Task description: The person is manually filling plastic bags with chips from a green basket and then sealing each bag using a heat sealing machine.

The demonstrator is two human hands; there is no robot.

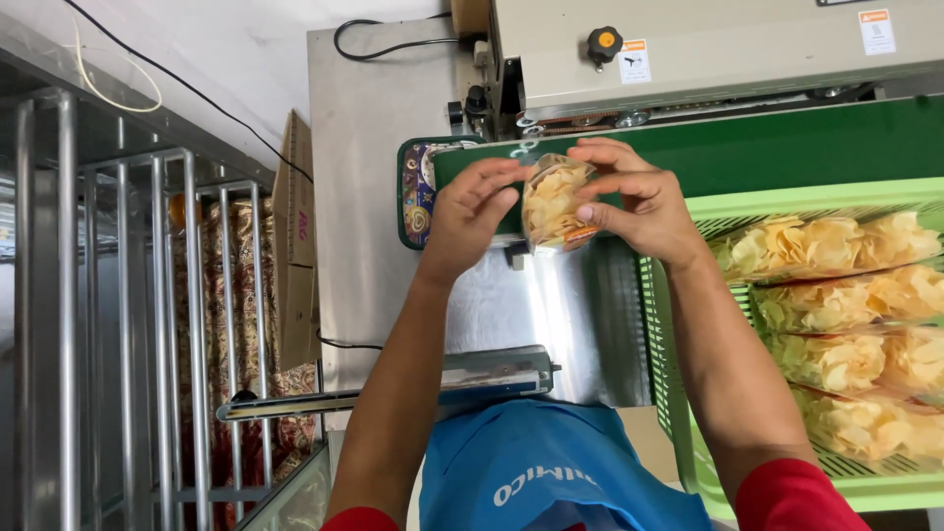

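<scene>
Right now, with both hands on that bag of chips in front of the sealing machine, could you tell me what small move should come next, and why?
Probably ease the bag of chips forward onto the green conveyor belt. The left hand and right hand pinch its top flat, pointed toward the sealing machine. More filled bags wait in the green crate.

Left hand and right hand pinch a clear bag of chips between their fingers, green crate just right of them.
</scene>
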